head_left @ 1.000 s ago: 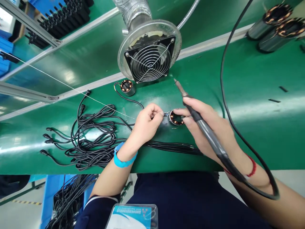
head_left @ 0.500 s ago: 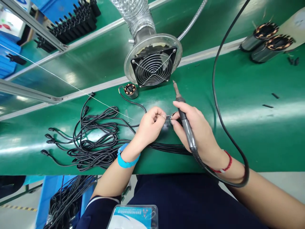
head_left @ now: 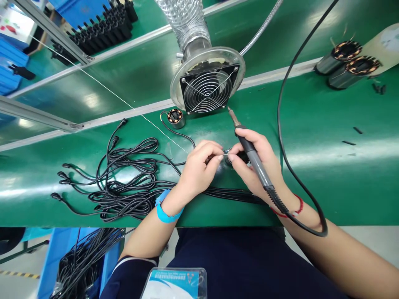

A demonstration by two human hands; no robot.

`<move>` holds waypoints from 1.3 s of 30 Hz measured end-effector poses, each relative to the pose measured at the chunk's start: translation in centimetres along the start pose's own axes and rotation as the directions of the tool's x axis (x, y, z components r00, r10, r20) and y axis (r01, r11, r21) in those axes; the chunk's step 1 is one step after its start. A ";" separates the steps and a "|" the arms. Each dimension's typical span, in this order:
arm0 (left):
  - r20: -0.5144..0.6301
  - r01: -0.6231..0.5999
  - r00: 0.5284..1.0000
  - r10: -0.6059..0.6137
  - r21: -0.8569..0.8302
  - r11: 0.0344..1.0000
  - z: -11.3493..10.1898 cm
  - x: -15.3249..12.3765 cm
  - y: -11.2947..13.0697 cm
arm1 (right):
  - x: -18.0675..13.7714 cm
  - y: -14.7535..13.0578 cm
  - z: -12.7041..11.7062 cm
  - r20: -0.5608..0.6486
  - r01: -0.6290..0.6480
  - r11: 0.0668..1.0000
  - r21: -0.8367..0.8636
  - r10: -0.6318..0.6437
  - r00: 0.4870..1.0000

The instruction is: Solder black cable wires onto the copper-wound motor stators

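I saw the left hand (head_left: 199, 168) pinch a thin wire (head_left: 225, 155) at its fingertips — the strand reached across to the right hand (head_left: 269, 161), whose fingers grasped a soldering iron (head_left: 256, 162), tip pointing beyond them. A wound ring (head_left: 243, 157) sat just beneath those right fingers, partly hidden.

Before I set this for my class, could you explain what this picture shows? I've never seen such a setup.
There is no machine arm here: a camera on a person's head looks forward and down at their bare left hand and right hand. The right holds a pen-shaped tool, probably a soldering iron, tip pointing away from the wearer. Both hands' fingertips meet around a thin wire; parts there are mostly hidden. On the green table lie black cables to the left, with a small coil beyond the hands, near a fan.
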State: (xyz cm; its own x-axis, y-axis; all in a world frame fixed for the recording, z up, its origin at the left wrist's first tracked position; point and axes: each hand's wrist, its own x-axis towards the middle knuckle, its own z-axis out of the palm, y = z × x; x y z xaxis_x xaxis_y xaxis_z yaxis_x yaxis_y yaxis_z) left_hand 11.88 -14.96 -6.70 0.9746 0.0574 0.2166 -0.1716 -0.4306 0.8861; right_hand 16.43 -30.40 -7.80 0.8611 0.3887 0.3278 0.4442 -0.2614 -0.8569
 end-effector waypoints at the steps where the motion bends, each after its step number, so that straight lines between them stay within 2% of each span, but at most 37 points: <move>1: 0.012 -0.024 1.000 0.024 0.031 0.999 -0.1 0.0 0.0 | 0.1 0.0 0.1 0.000 -0.007 1.000 0.010 0.007 1.000; 3: 0.019 -0.058 0.998 0.057 0.083 0.995 -0.1 0.0 0.1 | 0.1 0.0 0.2 0.004 -0.021 1.000 0.015 0.021 1.000; 5: 0.011 -0.043 0.999 0.042 0.107 0.993 -0.2 -0.1 0.2 | 0.1 0.2 0.2 0.011 -0.024 1.000 0.004 0.024 1.000; 11: 0.040 0.192 0.980 -0.195 0.073 0.979 -0.3 0.1 0.3 | -0.5 1.2 -1.2 0.087 0.045 0.993 -0.106 -0.036 0.996; 15: 0.025 0.226 0.974 -0.227 0.039 0.973 -0.3 0.3 0.0 | -0.3 1.6 -1.2 0.134 0.092 0.988 -0.124 -0.075 0.988; 22: -0.009 0.170 0.986 -0.169 0.022 0.985 -0.2 0.3 -0.4 | 0.3 1.7 -0.2 0.081 0.132 0.978 -0.161 -0.120 0.989; 27: -0.006 0.161 0.987 -0.161 0.020 0.987 0.1 0.2 -0.5 | -1.9 0.9 -1.5 -0.092 0.089 0.984 -0.156 -0.104 0.990; 34: -0.023 0.148 0.989 -0.147 0.017 0.989 0.4 0.2 -0.5 | -4.8 1.3 -2.7 -0.228 0.288 0.957 -0.039 -0.289 0.930; 36: -0.029 0.137 0.990 -0.137 0.022 0.990 0.5 0.2 -0.6 | -5.1 1.5 -2.7 -0.221 0.323 0.946 0.009 -0.313 0.924; 39: -0.049 0.111 0.993 -0.111 0.011 0.994 0.6 0.1 -0.8 | -5.2 1.4 -2.7 -0.196 0.309 0.951 0.011 -0.301 0.933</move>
State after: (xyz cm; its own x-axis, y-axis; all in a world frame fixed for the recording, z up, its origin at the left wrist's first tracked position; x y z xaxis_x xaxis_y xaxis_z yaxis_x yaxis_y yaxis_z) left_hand 12.21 -15.10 -7.63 0.9794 0.1485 0.1368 -0.0603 -0.4315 0.9001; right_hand 13.26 -35.17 -9.65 0.7183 0.2680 0.6421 0.6860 -0.1191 -0.7178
